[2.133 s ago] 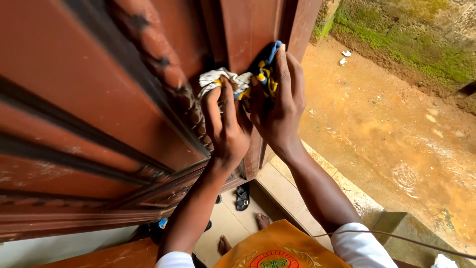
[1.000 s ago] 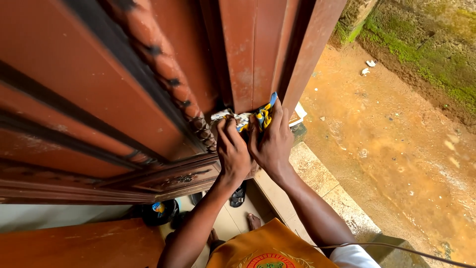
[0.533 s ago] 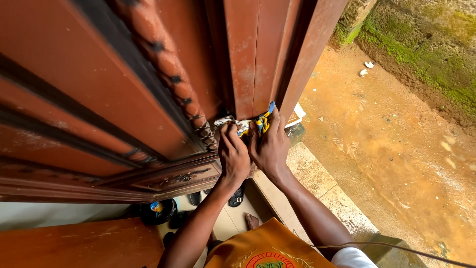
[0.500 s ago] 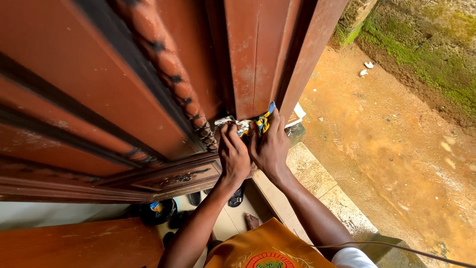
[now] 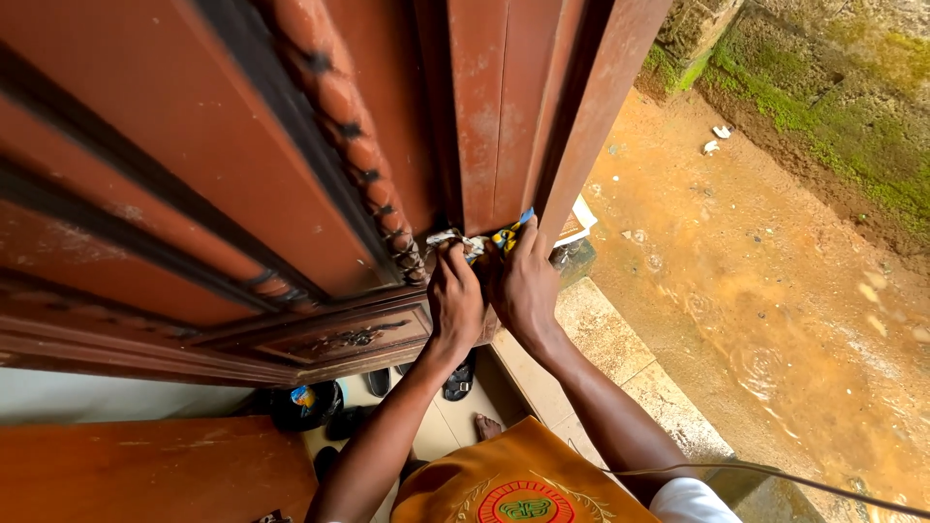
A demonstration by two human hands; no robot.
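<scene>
My left hand (image 5: 455, 300) and my right hand (image 5: 524, 289) press side by side against the lower part of a reddish-brown metal door (image 5: 291, 165). Both hold a crumpled cloth (image 5: 484, 241) of white, yellow and blue against the door's vertical panel (image 5: 494, 107). The left fingers pinch its white end, the right fingers cover its yellow and blue end. A twisted metal bar (image 5: 339, 107) runs diagonally down to just left of my left hand. Most of the cloth is hidden behind my fingers.
A concrete step (image 5: 610, 339) lies below the door, beside wet orange mud (image 5: 775, 271). A mossy stone wall (image 5: 833, 77) stands far right. Dark sandals (image 5: 455, 373) and my bare foot (image 5: 484, 426) are on the tiled floor. A wooden board (image 5: 145, 475) sits bottom left.
Over two seconds my hands and the cloth have slid down the door panel, from high up to near the lower rail. In the last half second they barely move.
</scene>
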